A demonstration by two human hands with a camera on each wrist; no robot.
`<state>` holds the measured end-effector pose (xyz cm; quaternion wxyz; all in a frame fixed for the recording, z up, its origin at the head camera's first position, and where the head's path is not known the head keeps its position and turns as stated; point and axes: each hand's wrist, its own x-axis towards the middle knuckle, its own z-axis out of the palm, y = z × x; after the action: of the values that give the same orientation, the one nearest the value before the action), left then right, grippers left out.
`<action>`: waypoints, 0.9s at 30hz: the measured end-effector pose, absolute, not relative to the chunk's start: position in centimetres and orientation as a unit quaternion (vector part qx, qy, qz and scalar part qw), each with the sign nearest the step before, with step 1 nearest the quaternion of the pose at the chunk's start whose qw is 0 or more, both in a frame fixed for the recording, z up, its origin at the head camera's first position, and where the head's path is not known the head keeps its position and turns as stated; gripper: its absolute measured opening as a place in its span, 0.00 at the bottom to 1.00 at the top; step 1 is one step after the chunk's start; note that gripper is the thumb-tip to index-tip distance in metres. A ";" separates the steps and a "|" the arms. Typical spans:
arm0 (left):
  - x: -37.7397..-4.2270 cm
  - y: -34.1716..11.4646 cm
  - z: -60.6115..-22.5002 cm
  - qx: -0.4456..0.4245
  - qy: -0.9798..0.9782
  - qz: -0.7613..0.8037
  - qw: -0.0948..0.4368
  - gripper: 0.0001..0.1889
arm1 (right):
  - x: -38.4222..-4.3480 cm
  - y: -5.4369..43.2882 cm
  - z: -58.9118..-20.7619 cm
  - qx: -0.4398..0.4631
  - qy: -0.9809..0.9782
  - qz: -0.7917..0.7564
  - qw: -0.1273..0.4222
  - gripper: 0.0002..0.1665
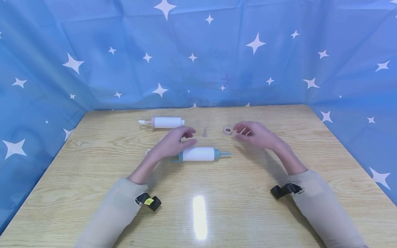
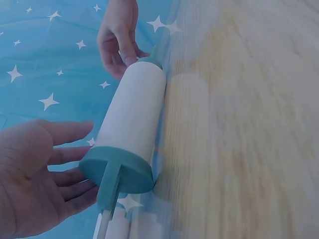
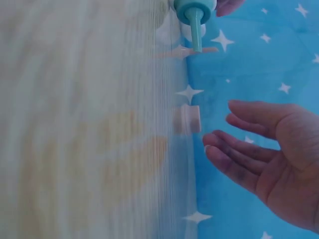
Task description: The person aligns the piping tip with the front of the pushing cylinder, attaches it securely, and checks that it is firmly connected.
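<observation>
My left hand (image 1: 176, 141) hovers just behind a white, syringe-like tube (image 1: 198, 154) with a teal end cap and a tapered teal nozzle (image 1: 224, 154). In the left wrist view its fingers are loosely spread beside the teal end cap (image 2: 119, 167); whether they touch it I cannot tell. To the right, my right hand (image 1: 253, 133) has relaxed fingers and holds nothing. Close to its fingertips sits a small pale pink ring (image 1: 227, 131), also seen in the right wrist view. Between the hands a small pinkish nozzle (image 1: 204, 132) stands upright on the table.
A second white tube (image 1: 168, 122) with a pink end cap and a handle lies farther back on the wooden table (image 1: 242, 206). Blue cloth (image 1: 217, 69) with white stars hangs behind the table and at both sides.
</observation>
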<state>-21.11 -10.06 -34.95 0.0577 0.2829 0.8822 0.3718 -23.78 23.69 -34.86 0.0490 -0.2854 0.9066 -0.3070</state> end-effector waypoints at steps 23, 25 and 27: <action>-23.7 -6.6 -36.0 0.223 0.883 0.410 0.046 0.20 | -26.4 21.8 -35.3 -0.269 0.911 -0.298 0.089 0.29; -23.8 -6.3 -36.0 0.220 0.883 0.413 0.041 0.20 | -26.5 21.9 -35.4 -0.270 0.911 -0.298 0.090 0.30; -24.1 -6.0 -36.0 0.216 0.883 0.415 0.041 0.20 | -26.6 21.9 -35.4 -0.271 0.911 -0.298 0.090 0.30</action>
<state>-24.05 -5.96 -36.04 0.0409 0.2161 0.8828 0.4152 -26.62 21.94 -35.44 0.0899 -0.2706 0.9111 -0.2975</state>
